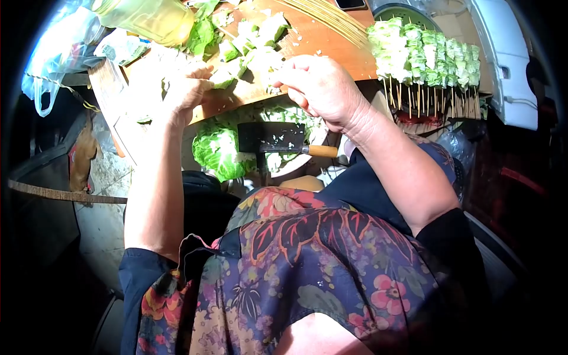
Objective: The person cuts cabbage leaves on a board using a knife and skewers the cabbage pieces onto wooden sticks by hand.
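Over the left part of the wooden board, my left hand (190,89) has its fingers curled inward, their tips close to a cut cabbage piece (222,79). Glare hides what is in them, if anything. My right hand (322,89) hovers at the board's front edge with fingers bent together in a pinch; whatever lies between them is too small to make out. More cabbage pieces (263,58) lie between and beyond the hands. A bundle of thin wooden skewers (328,19) rests at the back of the board (302,38).
Several skewered cabbage stacks (426,53) stand at the right, sticks toward me. Below the board, a cleaver (272,137) with a wooden handle lies across a container beside a leafy cabbage (220,152). A yellowish plastic container (148,21) and a plastic bag (56,53) are at upper left.
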A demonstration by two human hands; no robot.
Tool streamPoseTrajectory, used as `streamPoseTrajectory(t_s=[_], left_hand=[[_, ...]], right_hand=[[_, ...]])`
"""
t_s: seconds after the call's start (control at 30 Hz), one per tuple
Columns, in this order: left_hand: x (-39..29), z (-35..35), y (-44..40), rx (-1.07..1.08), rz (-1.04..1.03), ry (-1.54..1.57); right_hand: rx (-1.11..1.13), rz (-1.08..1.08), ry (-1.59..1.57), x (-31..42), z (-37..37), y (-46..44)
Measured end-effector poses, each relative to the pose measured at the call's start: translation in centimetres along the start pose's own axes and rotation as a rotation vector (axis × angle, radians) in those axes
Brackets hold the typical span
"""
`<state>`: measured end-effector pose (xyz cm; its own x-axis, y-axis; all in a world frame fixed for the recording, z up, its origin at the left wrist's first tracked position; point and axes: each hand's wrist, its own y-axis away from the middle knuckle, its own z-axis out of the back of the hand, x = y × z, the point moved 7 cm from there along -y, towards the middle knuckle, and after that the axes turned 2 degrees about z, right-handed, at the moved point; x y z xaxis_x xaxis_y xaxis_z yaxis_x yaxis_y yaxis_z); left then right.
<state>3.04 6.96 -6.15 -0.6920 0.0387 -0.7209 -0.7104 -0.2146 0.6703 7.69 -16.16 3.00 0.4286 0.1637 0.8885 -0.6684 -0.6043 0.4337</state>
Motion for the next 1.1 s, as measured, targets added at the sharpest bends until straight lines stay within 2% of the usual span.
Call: streamPoseTrajectory(t_s=[0.2, 0.3, 0.37, 0.5, 0.53, 0.57, 0.6, 0.67, 0.73, 0.77, 0.8, 0.87, 0.93, 1.1], left_hand=[[-0.3, -0.9, -0.2, -0.001, -0.077, -0.056], [0.0, -1.6, -0.1, 0.079, 0.002, -0.004], [0.9, -1.0, -0.5, 0.002, 0.054, -0.113], [0.6, -0.6, 0.6, -0.044, 0.077, -0.069], [0.4, -0.3, 0.7, -0.043, 0.021, 0.165], [0.3, 0.2, 0.6, -0.042, -0.037, 0.398], [0.7, 0.9, 0.0, -0.044, -0.038, 0.394], [1.0, 2.2, -1.6, 0.058, -0.101, 0.744], [0.2, 2.9, -1.3, 0.047, -0.123, 0.854], [0.0, 3.2, -1.1, -0.013, -0.147, 0.916], [-0.4, 3.5, -0.7, -0.074, -0.171, 0.978], [-1.4, 3.4, 0.2, -0.090, -0.191, 0.937], [-2.3, 3.6, 0.8, -0.140, -0.272, 0.850], [-3.2, 3.3, 1.7, -0.190, -0.307, 0.823]], right_hand=[[0.015, -0.020, -0.020, 0.0, -0.2, 0.2], [0.006, -0.011, -0.045, -0.1, -0.3, 0.1], [0.008, -0.011, -0.011, -0.3, -0.4, 0.0], [0.034, 0.017, 0.173, -0.2, -0.9, 0.2], [0.036, 0.020, 0.171, -0.4, -1.0, 0.3], [0.077, 0.217, 0.340, 0.4, -1.4, 0.5], [0.118, 0.415, 0.508, 1.0, -2.1, 0.9], [0.134, 0.453, 0.515, 0.9, -2.4, 1.0], [0.150, 0.368, 0.489, 0.6, -2.8, 1.2], [0.138, 0.252, 0.437, 0.0, -2.7, 1.0], [0.142, 0.256, 0.437, 0.2, -2.9, 1.1], [0.114, 0.101, 0.361, -0.4, -2.8, 1.0], [0.116, 0.105, 0.367, -0.4, -3.0, 1.1], [0.118, 0.115, 0.382, -0.4, -3.3, 0.9]])
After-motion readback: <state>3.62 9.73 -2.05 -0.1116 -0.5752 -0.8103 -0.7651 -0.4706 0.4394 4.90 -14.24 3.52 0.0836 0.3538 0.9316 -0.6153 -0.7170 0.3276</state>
